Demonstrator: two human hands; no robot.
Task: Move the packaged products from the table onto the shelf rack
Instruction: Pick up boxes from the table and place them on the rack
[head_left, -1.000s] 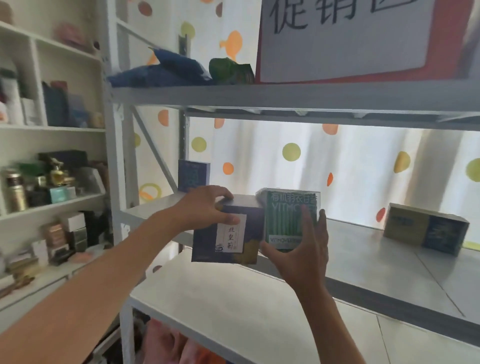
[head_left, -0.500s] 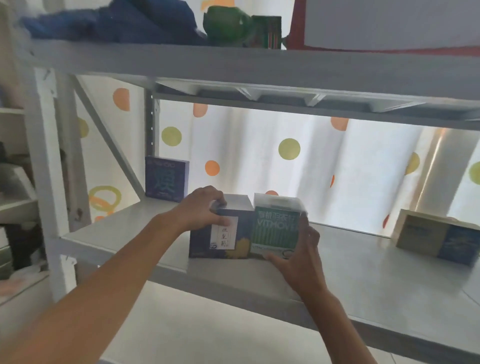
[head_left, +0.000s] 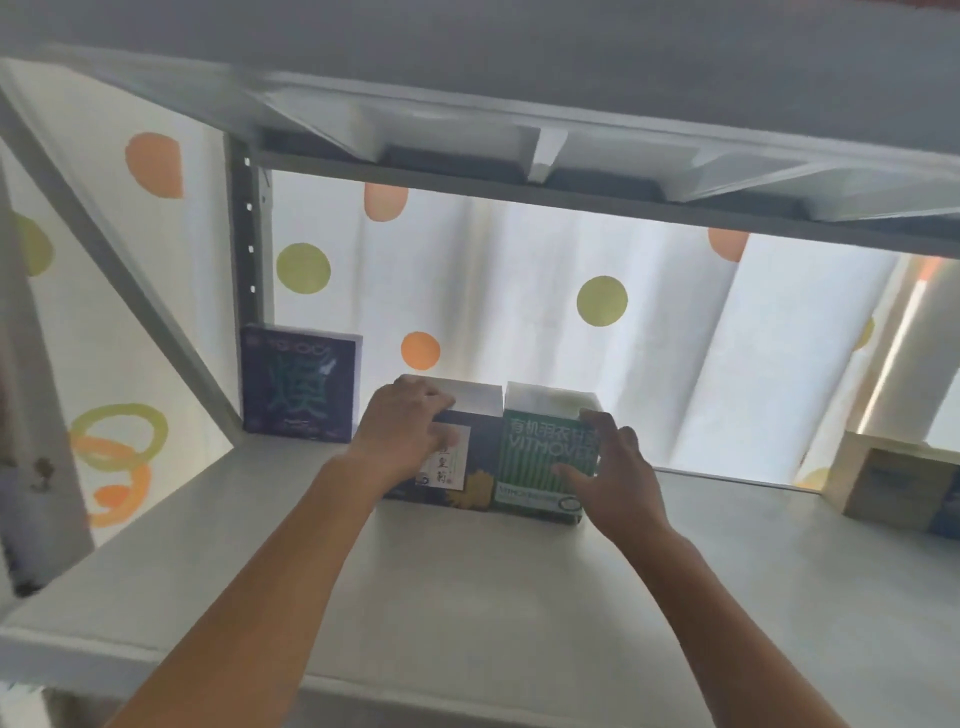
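Two boxes stand side by side on the grey shelf (head_left: 467, 582) of the rack, deep toward the back. The dark blue box (head_left: 480, 457) with a white label is on the left; my left hand (head_left: 402, 434) grips its top left corner and covers part of its front. The green box (head_left: 540, 457) touches it on the right. My right hand (head_left: 610, 473) rests against the green box's front right side, with its fingers spread and the thumb at the top right edge.
A purple box (head_left: 298, 384) stands at the back left by the rack post (head_left: 248, 234). A tan and blue box (head_left: 904, 483) sits at the far right. The upper shelf (head_left: 519, 104) hangs low overhead. A dotted curtain is behind the rack.
Both boxes went from the shelf's front edge deeper toward the back, and my hands went with them. The view has moved closer in under the upper shelf.
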